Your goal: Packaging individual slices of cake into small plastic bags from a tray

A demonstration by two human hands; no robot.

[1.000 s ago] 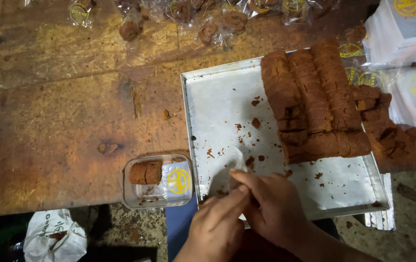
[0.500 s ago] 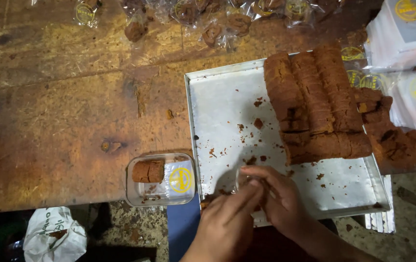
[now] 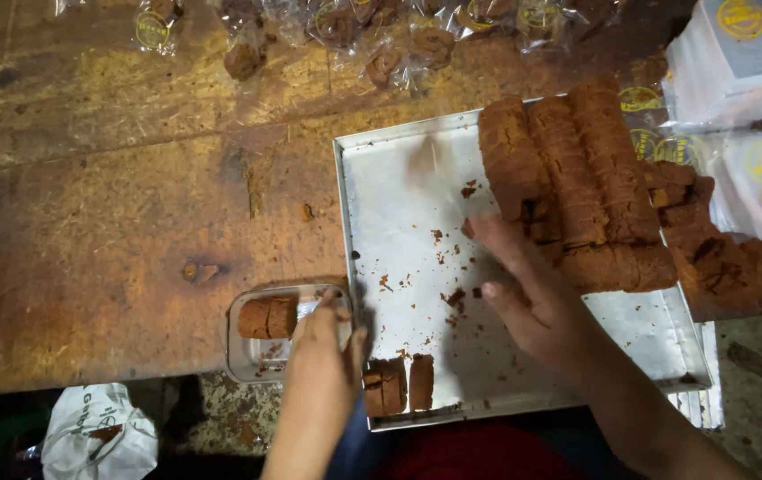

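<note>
at six o'clock, closest to me, two cake slices (image 3: pixel 396 384) stand on the tray (image 3: pixel 399 187), right by its near edge. they touch each other. my left hand (image 3: pixel 323 356) is at seven o'clock. it lies over the gap between the tray and the small clear box (image 3: pixel 285 331). its thumb is just beside the two slices. its fingers lie loose over the box rim, and i see nothing held in them.

the box sits on the table (image 3: pixel 96 222), touching the tray's left edge. it has one brown slice in it, at its left end. the rest of the box looks bare, so i think filling it has only begun.

my right hand (image 3: pixel 523 284) is at four o'clock and reaches up over the tray toward one o'clock. its fingers are spread out and flat, not closed on anything. the tips are right at the near end of the cake rows (image 3: pixel 568 178). i cannot tell if they touch the cake.

the rows are long and still mostly whole, so lots of cake is left. crumbs dot the bare tray.

far off at twelve o'clock lie wrapped cakes (image 3: pixel 381 36) in clear bags. i think those are done. white packs (image 3: pixel 737 62) sit at two o'clock.
</note>
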